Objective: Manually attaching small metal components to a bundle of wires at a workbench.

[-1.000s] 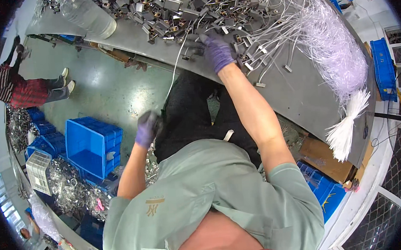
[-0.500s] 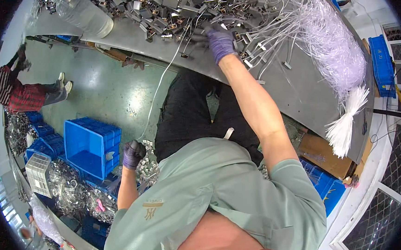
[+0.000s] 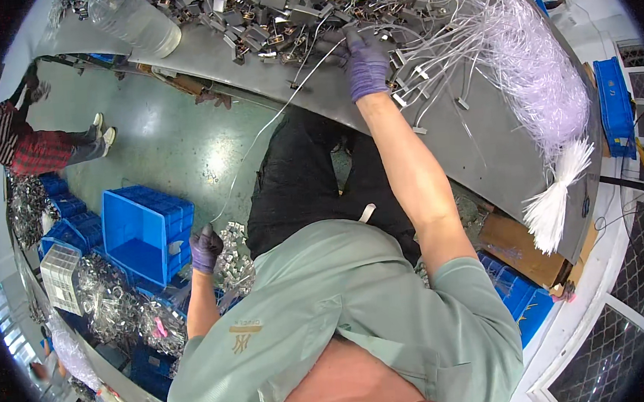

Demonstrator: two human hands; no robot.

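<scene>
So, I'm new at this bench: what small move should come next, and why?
Perhaps draw the left hand back gently: the white cable in its grip bows slightly on its way to the right hand, at the edge of the heaped dark parts, so a light pull could take up slack.

The thin white cable [image 3: 283,109] makes one long, gently curved line — its upper part over the grey desk [image 3: 482,141], its lower part beyond the edge — from the right hand [image 3: 366,57] to the closed left hand [image 3: 206,248].
</scene>
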